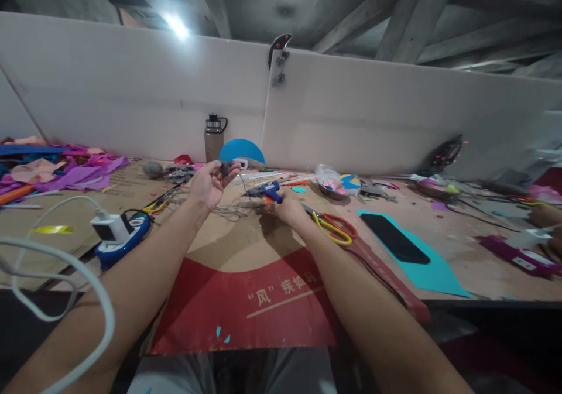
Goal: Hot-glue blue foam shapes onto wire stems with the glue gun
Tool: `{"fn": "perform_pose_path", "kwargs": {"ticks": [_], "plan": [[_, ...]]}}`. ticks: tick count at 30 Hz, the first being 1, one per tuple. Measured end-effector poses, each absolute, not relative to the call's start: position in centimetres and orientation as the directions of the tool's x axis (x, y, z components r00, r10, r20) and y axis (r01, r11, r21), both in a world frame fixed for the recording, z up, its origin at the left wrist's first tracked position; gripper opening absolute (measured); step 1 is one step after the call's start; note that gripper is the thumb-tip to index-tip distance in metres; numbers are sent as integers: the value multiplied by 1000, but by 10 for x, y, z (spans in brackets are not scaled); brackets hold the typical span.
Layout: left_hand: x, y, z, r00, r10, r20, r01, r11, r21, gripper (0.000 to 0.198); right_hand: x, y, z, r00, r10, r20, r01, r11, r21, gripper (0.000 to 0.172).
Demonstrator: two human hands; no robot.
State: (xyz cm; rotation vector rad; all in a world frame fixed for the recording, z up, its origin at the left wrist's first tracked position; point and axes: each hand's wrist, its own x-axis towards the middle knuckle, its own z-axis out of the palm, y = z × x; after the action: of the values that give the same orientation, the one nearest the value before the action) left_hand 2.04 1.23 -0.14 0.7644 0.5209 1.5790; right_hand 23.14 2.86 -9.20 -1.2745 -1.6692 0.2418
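My left hand (pixel 215 184) is raised palm up over the cardboard, its fingers curled round a small dark grey piece (pixel 225 169) with a thin strand hanging from it. To its right, my right hand (pixel 285 202) grips a blue glue gun (pixel 273 192), whose tip points left toward the strand. Tangled thin strands (pixel 232 211) lie on the cardboard sheet (pixel 246 312) below both hands. A blue rounded sheet (pixel 241 151) stands behind my left hand.
Scissors with yellow and red handles (pixel 336 230) lie right of my right hand, near a black phone (pixel 395 239) on turquoise card. A bottle (pixel 214 139) stands at the back. A blue power strip (pixel 125 242) and white cable (pixel 108 306) are left; a person's hand (pixel 548 221) is far right.
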Motion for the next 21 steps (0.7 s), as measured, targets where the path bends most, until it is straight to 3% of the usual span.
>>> {"fn": "perform_pose_path", "kwargs": {"ticks": [3,8,14,21], "plan": [[19,13,-2,-41,979,199,-678,-174,714,11,232,26,-79,209,707,675,675,395,-623,23],[17,11,2,-75,973,217,-673,-210,709,11,234,17,-60,264,570,778,676,466,-571,32],[9,11,7,-116,959,258,-669,-268,693,11,239,17,-58,253,658,709,559,499,-662,22],[6,13,7,-142,957,253,-675,-281,682,10,234,15,-55,206,778,593,178,566,-805,31]]}}
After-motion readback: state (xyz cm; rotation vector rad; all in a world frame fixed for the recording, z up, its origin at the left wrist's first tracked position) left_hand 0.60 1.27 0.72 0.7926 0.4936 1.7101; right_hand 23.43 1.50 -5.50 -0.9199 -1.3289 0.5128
